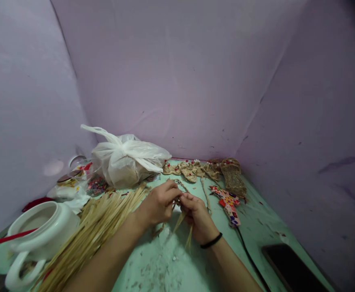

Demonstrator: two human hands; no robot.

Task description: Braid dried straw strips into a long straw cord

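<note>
Near the middle of the green table (153,267), my left hand (162,202) and my right hand (197,215) meet at the fingertips. Both are closed in a pinch on a thin twisted straw cord (182,185), part of which loops beyond the fingers. Pale loose straw ends (179,222) hang below my right hand, which has a black band at the wrist. The exact spot between the fingertips is too small to make out. Another length of cord (206,194) lies just beyond my right hand.
A straw bundle (101,227), a white ceramic pot (43,227) and a tied plastic bag (125,158) are at left. Woven straw pieces with red beads (189,170) line the back wall. Right are a patterned cloth-covered tool (229,205) with a black cable and a dark phone (293,267).
</note>
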